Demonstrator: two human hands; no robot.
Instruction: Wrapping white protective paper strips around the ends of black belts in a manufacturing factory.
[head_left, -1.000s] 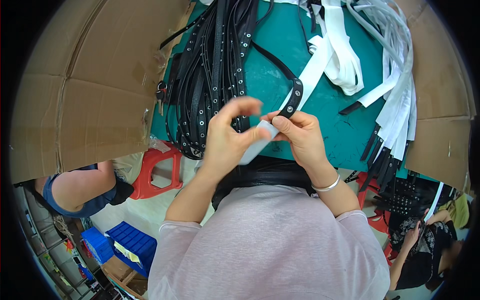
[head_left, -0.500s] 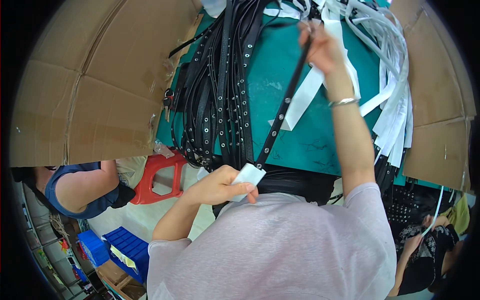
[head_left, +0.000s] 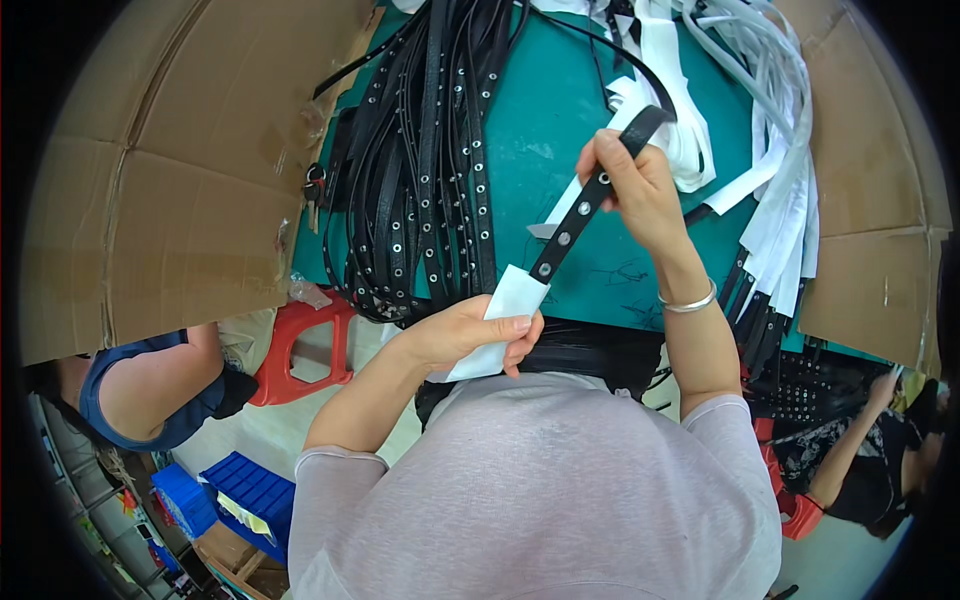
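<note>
My left hand (head_left: 468,335) is closed on a flat white sleeve (head_left: 516,296) close to my body, with the thumb lying on top. Out of the sleeve's upper end runs a black belt (head_left: 564,240) with a row of metal eyelets. My right hand (head_left: 640,195) grips this belt farther up and to the right, fingers wrapped around it. Past that hand the belt bends over and trails to the far side of the table. How much of the belt is inside the sleeve is hidden.
Black eyeletted belts (head_left: 425,180) hang in a thick bundle on the green table (head_left: 540,150), left. White-sleeved straps (head_left: 775,240) lie at right. Cardboard walls (head_left: 210,180) flank both sides. A red stool (head_left: 300,345), blue crates (head_left: 250,500) and two other people are nearby.
My right hand has come back toward me along the belt, which now curves over it. More of the white sleeve shows at my left hand. The person at right has shifted.
</note>
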